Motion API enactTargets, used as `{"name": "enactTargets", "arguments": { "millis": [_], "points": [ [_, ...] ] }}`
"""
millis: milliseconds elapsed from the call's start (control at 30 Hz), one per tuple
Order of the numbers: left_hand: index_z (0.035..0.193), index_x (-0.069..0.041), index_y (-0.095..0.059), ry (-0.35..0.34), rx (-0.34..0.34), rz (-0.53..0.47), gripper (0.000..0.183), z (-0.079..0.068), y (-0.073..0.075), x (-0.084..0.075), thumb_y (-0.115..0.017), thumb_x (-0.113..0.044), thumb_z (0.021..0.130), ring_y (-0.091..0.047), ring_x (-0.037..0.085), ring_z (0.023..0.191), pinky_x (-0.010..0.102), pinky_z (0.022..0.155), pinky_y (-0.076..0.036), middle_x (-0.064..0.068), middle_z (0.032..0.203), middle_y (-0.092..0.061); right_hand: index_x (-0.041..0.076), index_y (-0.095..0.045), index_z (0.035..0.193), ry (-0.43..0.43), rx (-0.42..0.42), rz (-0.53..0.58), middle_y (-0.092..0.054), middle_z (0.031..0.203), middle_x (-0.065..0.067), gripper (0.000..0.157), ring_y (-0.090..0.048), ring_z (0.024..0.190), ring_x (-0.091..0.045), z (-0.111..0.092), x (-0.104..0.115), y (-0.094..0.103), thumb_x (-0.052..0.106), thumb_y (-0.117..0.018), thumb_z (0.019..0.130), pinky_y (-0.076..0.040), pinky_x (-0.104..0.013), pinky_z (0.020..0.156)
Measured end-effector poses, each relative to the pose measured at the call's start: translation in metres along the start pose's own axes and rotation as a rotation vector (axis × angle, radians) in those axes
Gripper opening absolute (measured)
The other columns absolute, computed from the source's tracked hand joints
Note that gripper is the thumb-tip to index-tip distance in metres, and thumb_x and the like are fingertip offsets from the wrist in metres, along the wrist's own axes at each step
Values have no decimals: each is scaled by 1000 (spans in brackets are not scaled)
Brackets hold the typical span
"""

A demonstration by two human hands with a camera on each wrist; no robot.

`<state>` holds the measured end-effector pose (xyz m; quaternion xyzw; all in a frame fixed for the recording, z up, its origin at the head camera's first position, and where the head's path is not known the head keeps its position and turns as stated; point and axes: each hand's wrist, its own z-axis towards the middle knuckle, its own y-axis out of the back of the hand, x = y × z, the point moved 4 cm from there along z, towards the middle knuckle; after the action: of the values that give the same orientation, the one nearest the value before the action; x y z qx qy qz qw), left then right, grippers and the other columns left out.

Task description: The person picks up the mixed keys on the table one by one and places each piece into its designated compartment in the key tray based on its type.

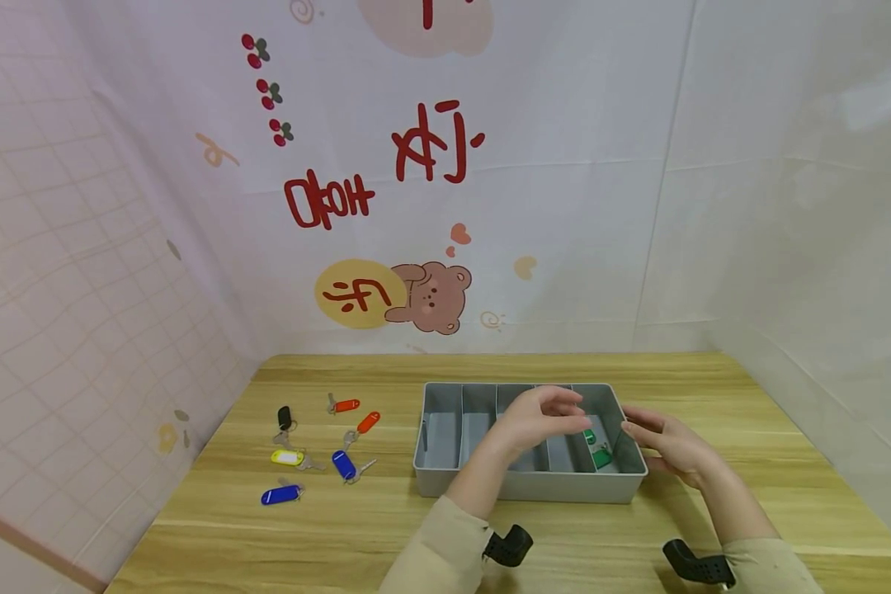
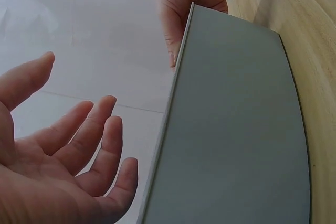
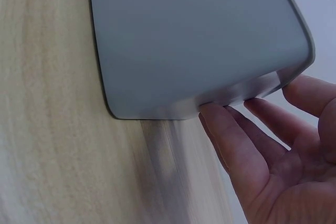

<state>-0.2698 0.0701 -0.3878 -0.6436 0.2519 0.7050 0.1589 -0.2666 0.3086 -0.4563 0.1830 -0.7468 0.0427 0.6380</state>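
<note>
A grey divided storage box (image 1: pixel 527 487) stands on the wooden table. Green key tags (image 1: pixel 601 457) lie in its rightmost compartment. My left hand (image 1: pixel 538 419) hovers over the right half of the box, holding nothing; the left wrist view shows its fingers spread and loosely bent, beside the rim. At the box's right end, my right hand (image 1: pixel 671 445) grips the short side. Its thumb reaches over the rim, and its fingers (image 3: pixel 236 145) lie against the outside wall.
Left of the box lie several tagged keys: two with blue tags (image 1: pixel 280 494), two with orange-red tags (image 1: pixel 346 405), one with a yellow tag (image 1: pixel 288 457), one with a black head (image 1: pixel 285 417). A printed cloth (image 1: pixel 564 206) hangs behind the table.
</note>
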Motion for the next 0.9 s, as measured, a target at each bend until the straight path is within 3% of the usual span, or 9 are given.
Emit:
{"name": "enactTargets", "arguments": {
  "millis": [367,533,900],
  "points": [
    [129,-1,-62,-67,19,-37,39,-11,10,0,-69,-8,92,-62,12,100,25,85,-50,11,114,-68,-13,-12,152,-10,-8,10,-19,153,-37,71,-55,118,-20,0,0,0,24,-51,105,-53,-42,89],
    [133,2,-59,-86,23,-5,44,-15,16,1,-69,-8,92,-62,13,102,24,84,-50,17,119,-66,-13,-14,152,0,-8,6,-20,153,-37,70,-55,116,-19,0,0,0,23,-52,105,-53,-41,89],
    [134,-5,-59,-103,28,-3,44,-27,40,-4,-69,-11,91,-60,15,106,27,85,-50,19,124,-63,-13,-13,152,5,-1,4,-20,153,-37,70,-55,117,-19,0,1,0,23,-51,105,-53,-41,90]
  ]
}}
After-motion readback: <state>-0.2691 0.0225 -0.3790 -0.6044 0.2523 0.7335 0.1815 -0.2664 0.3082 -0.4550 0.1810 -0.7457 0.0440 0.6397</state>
